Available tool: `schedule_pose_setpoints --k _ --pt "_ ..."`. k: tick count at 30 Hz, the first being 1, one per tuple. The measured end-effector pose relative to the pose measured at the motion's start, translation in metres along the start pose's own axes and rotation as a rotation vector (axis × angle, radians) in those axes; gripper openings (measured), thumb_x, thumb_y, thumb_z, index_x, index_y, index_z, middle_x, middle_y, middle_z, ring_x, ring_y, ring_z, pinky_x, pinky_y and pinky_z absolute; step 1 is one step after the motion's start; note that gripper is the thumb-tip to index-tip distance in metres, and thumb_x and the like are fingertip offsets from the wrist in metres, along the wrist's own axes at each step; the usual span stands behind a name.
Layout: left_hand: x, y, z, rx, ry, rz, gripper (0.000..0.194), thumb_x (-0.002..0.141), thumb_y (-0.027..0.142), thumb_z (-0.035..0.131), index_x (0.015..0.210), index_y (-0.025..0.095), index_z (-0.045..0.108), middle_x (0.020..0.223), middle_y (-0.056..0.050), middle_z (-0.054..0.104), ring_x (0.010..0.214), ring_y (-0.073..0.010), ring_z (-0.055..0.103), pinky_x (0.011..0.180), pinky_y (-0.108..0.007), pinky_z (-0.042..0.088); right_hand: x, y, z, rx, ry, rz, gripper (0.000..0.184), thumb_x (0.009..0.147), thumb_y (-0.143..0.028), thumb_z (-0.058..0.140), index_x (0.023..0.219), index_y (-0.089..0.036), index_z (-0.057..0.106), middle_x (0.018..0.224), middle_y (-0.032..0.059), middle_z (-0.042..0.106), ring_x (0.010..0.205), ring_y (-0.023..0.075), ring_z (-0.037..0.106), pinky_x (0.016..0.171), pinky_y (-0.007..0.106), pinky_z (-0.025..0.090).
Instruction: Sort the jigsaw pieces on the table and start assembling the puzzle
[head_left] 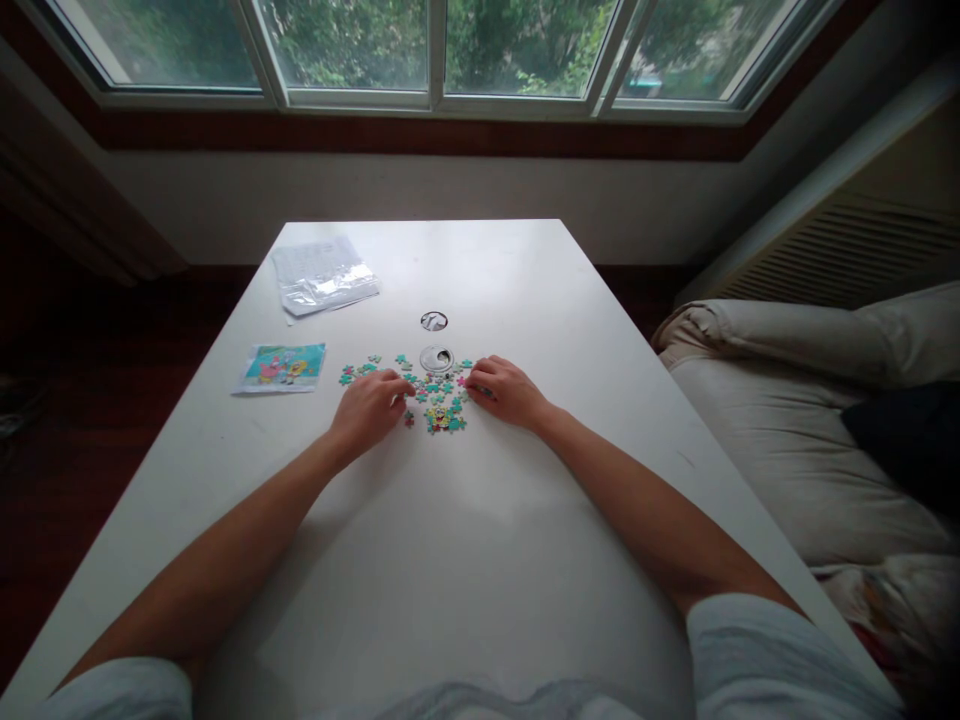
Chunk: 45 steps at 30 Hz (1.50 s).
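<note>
Small jigsaw puzzle pieces (433, 388), mostly teal with some pink and yellow, lie scattered between my hands on the white table. Several are joined into a yellow cartoon-face section (440, 418) at the near side. My left hand (369, 410) rests at the left of the pieces, its fingers bent and drawn together; anything between the fingertips is too small to name. On the right edge of the pieces, my right hand (508, 390) has its fingers curled down, and what lies under them is mostly hidden. A round tin lid (436, 358) sits just beyond the pieces.
Behind the lid is a small round, dark-rimmed object (433, 321). A cartoon picture card (283, 368) lies to the left, with a clear plastic bag and papers (324, 275) farther back. A beige sofa (787, 400) stands right of the table (480, 560).
</note>
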<state>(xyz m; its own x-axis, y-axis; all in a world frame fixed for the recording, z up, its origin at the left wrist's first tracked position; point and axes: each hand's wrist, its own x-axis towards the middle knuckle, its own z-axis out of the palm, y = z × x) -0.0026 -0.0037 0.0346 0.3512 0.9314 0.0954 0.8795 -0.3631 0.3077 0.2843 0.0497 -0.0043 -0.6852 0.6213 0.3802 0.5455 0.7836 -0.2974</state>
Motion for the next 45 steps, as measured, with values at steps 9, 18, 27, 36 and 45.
schedule_pose_setpoints --k 9,18,27,36,45 --pt "0.017 -0.02 0.01 0.123 0.168 -0.161 0.028 0.096 0.04 0.052 0.107 0.025 0.073 0.105 -0.009 0.067 0.102 -0.0273 0.059 0.093 -0.04 0.043 0.002 0.0 0.001 0.001 -0.003 0.01 0.013 0.097 -0.025 0.056 0.095 -0.023 0.068 0.097 0.0082 0.066 0.091 0.0224 0.056 0.084 0.037 0.044" --pt "0.018 -0.022 0.01 0.059 0.129 -0.149 0.021 0.092 0.035 0.057 0.103 0.025 0.072 0.102 -0.008 0.065 0.1 -0.0266 0.059 0.09 -0.039 0.044 0.002 -0.001 0.0 -0.017 -0.009 0.013 0.014 0.098 -0.025 0.055 0.095 -0.022 0.068 0.097 0.008 0.066 0.091 0.0221 0.055 0.084 0.037 0.044" --pt "0.015 -0.016 0.009 -0.063 0.171 -0.11 0.012 0.088 0.023 0.056 0.096 0.023 0.066 0.095 -0.004 0.071 0.091 -0.0229 0.064 0.088 -0.037 0.044 0.002 -0.001 0.0 0.006 0.001 0.006 0.012 0.096 -0.024 0.056 0.095 -0.023 0.069 0.096 0.008 0.066 0.09 0.0224 0.056 0.083 0.037 0.044" --pt "-0.001 0.011 0.003 -0.373 -0.121 -0.082 0.01 0.083 0.03 0.062 0.089 0.025 0.068 0.08 0.003 0.072 0.072 -0.0158 0.064 0.067 -0.026 0.045 0.001 0.0 0.001 -0.007 -0.01 0.013 0.014 0.098 -0.026 0.054 0.096 -0.023 0.068 0.097 0.0079 0.066 0.092 0.0225 0.055 0.084 0.037 0.044" --pt "-0.008 0.031 0.006 -0.501 -0.076 -0.1 0.012 0.086 0.035 0.063 0.089 0.024 0.067 0.081 0.001 0.073 0.073 -0.0156 0.065 0.07 -0.027 0.049 0.003 -0.009 -0.006 0.052 0.013 0.019 0.016 0.099 -0.028 0.054 0.093 -0.023 0.068 0.095 0.0077 0.067 0.092 0.0223 0.057 0.085 0.037 0.043"
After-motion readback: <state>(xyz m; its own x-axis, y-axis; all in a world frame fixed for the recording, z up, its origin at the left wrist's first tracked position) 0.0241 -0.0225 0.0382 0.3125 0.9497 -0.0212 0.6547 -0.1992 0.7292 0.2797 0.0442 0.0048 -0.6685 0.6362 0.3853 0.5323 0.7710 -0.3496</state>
